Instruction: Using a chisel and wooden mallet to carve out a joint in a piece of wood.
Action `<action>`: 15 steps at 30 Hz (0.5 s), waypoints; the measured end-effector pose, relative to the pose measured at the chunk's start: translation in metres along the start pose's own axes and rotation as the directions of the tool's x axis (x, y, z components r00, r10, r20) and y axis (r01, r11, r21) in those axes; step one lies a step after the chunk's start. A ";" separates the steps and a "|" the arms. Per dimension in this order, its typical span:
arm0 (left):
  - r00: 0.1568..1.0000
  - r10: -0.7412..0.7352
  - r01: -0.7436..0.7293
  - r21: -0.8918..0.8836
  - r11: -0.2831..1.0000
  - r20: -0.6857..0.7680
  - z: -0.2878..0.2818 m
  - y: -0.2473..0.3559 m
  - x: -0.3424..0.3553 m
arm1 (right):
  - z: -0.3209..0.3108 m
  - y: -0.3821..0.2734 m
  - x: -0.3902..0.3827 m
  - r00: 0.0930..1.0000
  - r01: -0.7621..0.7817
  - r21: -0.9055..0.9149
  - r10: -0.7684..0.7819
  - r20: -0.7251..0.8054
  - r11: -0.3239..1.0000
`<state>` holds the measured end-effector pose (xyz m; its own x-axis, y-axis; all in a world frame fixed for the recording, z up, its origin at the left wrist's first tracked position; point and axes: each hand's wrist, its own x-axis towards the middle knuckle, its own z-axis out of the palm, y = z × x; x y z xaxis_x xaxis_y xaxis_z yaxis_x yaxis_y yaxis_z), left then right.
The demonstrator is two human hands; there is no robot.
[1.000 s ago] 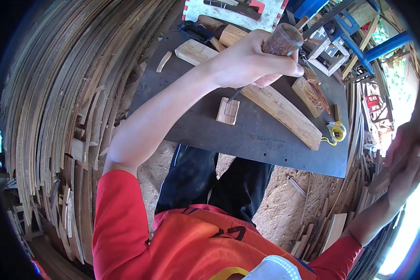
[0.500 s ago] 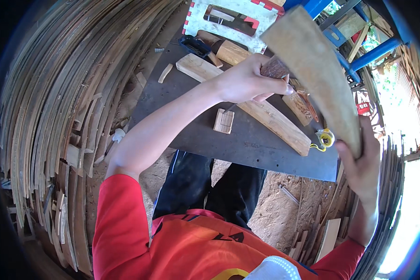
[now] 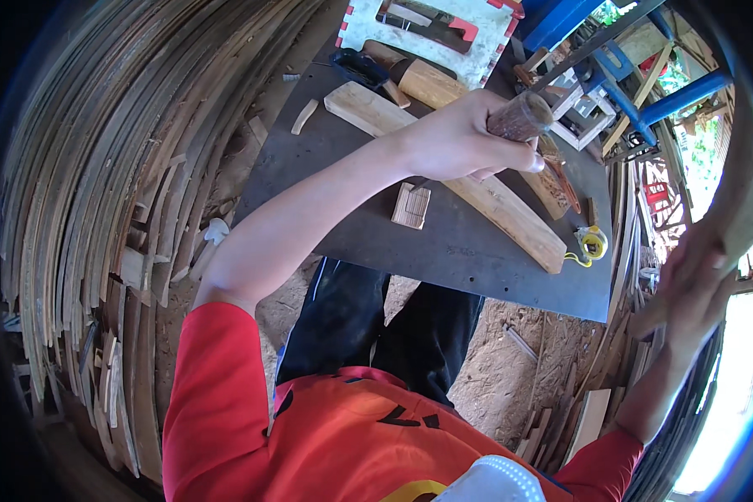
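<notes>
My left hand (image 3: 464,138) is closed around the thick round wooden handle of a chisel (image 3: 519,117), held over the table. Most of its blade is hidden by the hand; a dark bit of metal shows beside a small grooved wood block (image 3: 412,206). At the far right, my right hand (image 3: 699,272), smeared by motion, grips a broad, flat wooden club (image 3: 740,188) swung out beyond the table. Beneath my left hand a long wooden beam (image 3: 510,219) lies aslant across the dark tabletop (image 3: 477,276).
A yellow tape measure (image 3: 592,243) lies near the right table edge. A hand plane (image 3: 360,65), a round timber piece (image 3: 431,84) and a curved offcut (image 3: 304,117) lie further back, before a white stool (image 3: 427,33). Stacked wood strips (image 3: 100,209) line the left; a blue metal frame (image 3: 686,96) stands right.
My right hand has swung the wooden club away to the right, off from above the chisel handle. My left hand keeps its hold, shifted slightly right in the picture.
</notes>
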<state>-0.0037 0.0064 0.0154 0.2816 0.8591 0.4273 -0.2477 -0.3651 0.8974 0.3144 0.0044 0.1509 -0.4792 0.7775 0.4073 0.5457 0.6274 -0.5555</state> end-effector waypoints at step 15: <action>1.000 -0.026 0.026 0.013 1.000 0.000 -0.005 -0.004 -0.001 | 0.045 0.007 -0.001 0.963 0.206 -0.312 -0.249 -0.104 0.927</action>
<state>-0.0079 0.0085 0.0110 0.2881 0.8684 0.4035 -0.2283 -0.3470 0.9097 0.2881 0.0056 0.1142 -0.5255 0.5970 0.6061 0.6222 0.7556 -0.2048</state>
